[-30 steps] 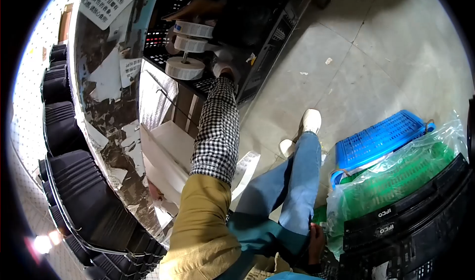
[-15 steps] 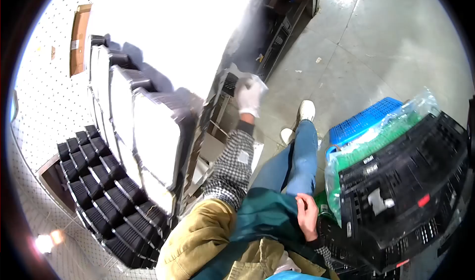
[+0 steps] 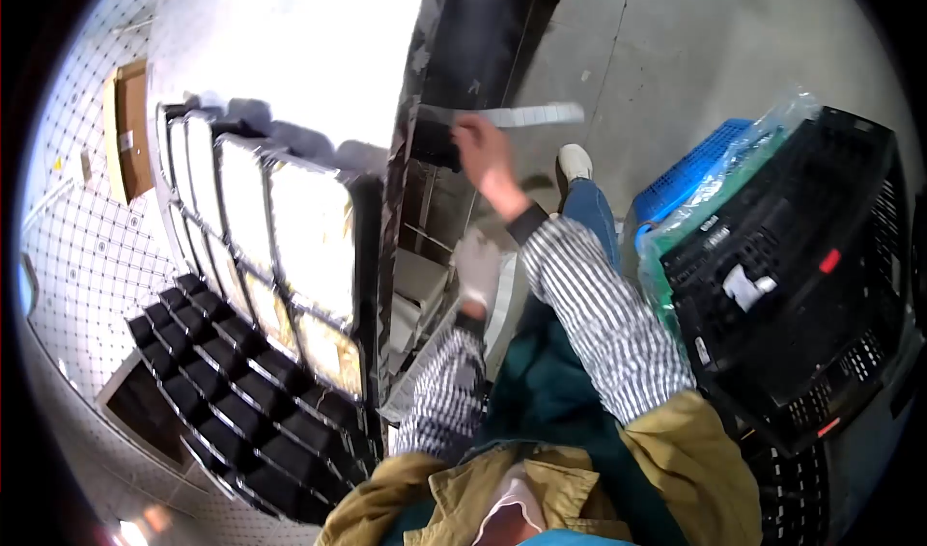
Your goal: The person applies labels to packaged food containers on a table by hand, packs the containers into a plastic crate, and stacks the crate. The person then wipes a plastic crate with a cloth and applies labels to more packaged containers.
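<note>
My right hand (image 3: pixel 489 160), bare, is at the dark edge of the bench, its fingers pinched at a white strip of labels (image 3: pixel 541 114). The strip stretches out to the right over the floor. Lower and to the left, my left hand (image 3: pixel 477 268) wears a pale glove and is smeared by motion; its fingers cannot be made out. Beneath it hangs a curved white strip (image 3: pixel 502 305), beside pale boxes (image 3: pixel 415 280) under the bench.
Wrapped trays (image 3: pixel 309 227) with light contents stand at the bench's left, above stacked black trays (image 3: pixel 241 392). At right are a blue crate (image 3: pixel 686 179), clear plastic over green crates (image 3: pixel 681 232) and black crates (image 3: pixel 782 285). Grey floor (image 3: pixel 715 44) lies ahead.
My left hand has come out from the label rolls and moved down toward my body. My right hand has risen from my side to the white strip. The view has shifted over the bench.
</note>
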Motion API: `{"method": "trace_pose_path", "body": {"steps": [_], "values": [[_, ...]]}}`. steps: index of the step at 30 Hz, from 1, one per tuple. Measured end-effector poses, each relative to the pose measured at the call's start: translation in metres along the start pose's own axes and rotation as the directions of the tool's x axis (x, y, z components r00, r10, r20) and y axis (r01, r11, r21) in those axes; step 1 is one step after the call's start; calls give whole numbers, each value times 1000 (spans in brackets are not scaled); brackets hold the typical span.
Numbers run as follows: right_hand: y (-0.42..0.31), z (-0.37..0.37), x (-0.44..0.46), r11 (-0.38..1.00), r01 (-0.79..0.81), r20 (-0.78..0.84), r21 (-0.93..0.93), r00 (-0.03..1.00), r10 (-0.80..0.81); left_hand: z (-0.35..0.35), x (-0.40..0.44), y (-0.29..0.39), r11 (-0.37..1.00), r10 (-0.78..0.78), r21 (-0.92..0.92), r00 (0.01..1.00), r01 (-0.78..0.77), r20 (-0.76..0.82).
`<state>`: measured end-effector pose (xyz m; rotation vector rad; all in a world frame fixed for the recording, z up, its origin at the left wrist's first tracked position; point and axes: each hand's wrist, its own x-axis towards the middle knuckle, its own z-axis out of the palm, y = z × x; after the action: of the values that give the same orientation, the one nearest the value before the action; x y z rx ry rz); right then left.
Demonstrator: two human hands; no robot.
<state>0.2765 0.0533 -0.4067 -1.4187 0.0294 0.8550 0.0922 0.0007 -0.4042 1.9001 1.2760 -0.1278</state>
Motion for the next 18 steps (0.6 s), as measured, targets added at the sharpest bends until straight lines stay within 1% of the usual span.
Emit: {"method": "trace_pose_path", "body": {"steps": [1, 2, 3, 4, 5, 6, 8, 9, 10, 11, 12, 14, 15, 16, 17, 18], "values": [[45, 27, 31, 988, 146, 48, -43, 988, -144, 4, -26, 5, 995, -33, -89, 999, 31, -18], [87, 54, 59, 953, 293, 107, -75, 953, -284, 1, -46, 5, 991, -135, 30, 987, 133, 90], [124, 82, 89, 996, 85, 240, -14, 968, -79, 5, -71, -21, 995, -26, -93, 995, 34, 92], [153, 108, 110, 991, -133, 380, 18, 918, 116, 12, -95, -58, 994, -36, 109, 995, 26, 88], [162, 130, 119, 918, -351, 407, 187, 878, 253, 19, -119, -95, 951, -46, 307, 995, 18, 84], [168, 141, 129, 859, -431, 430, 276, 855, 291, 23, -134, -101, 866, -501, 95, 856, 492, 130], [173, 164, 145, 701, -573, 496, 425, 795, 349, 41, -168, -137, 892, -448, -11, 889, 451, 95], [184, 182, 154, 615, -595, 438, 518, 802, 407, 51, -178, -153, 911, -403, -73, 914, 406, 49], [207, 197, 166, 641, -600, 433, 479, 797, 422, 57, -178, -165, 927, -354, -132, 935, 351, 1], [236, 210, 180, 671, -598, 426, 439, 796, 431, 55, -163, -149, 869, -461, -199, 887, 452, 1], [251, 220, 190, 700, -595, 419, 395, 795, 438, 55, -148, -145, 856, -505, -103, 862, 507, 46], [221, 214, 193, 502, -655, 345, 565, 740, 577, 58, -123, -135, 809, -539, -262, 842, 527, 28], [209, 207, 193, 394, -656, 311, 644, 695, 649, 55, -100, -118, 829, -530, -244, 846, 503, -60], [209, 205, 195, 392, -683, 330, 616, 676, 660, 51, -75, -104, 848, -516, -225, 845, 479, -143], [212, 202, 199, 392, -708, 345, 588, 657, 670, 38, -44, -104, 902, -429, -30, 889, 430, -160], [217, 195, 201, 390, -732, 355, 559, 636, 685, 37, -21, -96, 978, -204, -35, 918, 205, -341]]}}
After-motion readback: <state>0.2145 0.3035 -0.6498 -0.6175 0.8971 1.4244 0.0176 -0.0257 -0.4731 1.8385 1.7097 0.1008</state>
